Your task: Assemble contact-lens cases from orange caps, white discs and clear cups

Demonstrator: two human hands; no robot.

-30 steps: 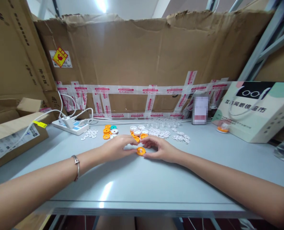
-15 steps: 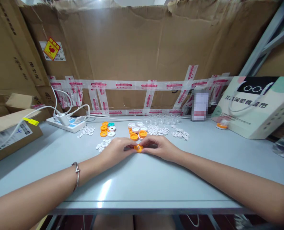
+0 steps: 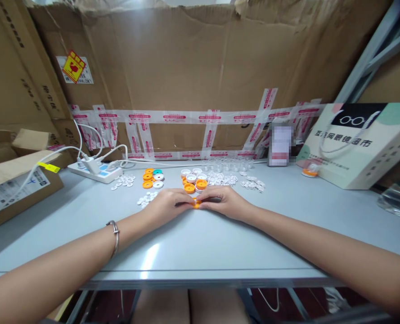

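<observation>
My left hand (image 3: pixel 168 204) and my right hand (image 3: pixel 222 201) meet at the middle of the grey table (image 3: pixel 200 243), fingers curled and pressed together on a small orange ring-shaped cap (image 3: pixel 195 204). Only a sliver of the cap shows between the fingertips. Just behind the hands lies a cluster of orange and white caps (image 3: pixel 195 180). A second group of orange, white and teal caps (image 3: pixel 152 177) lies to the left of it. Small white discs (image 3: pixel 146 198) sit beside my left hand.
More white discs (image 3: pixel 252 184) and clear small parts (image 3: pixel 226 165) lie behind the hands. A power strip (image 3: pixel 95 172) with cables sits at back left, a cardboard box (image 3: pixel 14 189) at left, a printed paper bag (image 3: pixel 355 144) at right. Taped cardboard walls (image 3: pixel 200 81) enclose the table.
The orange cap lay open between my fingertips a second ago; now both hands have closed over it and nearly hide it. The camera has tilted down a little.
</observation>
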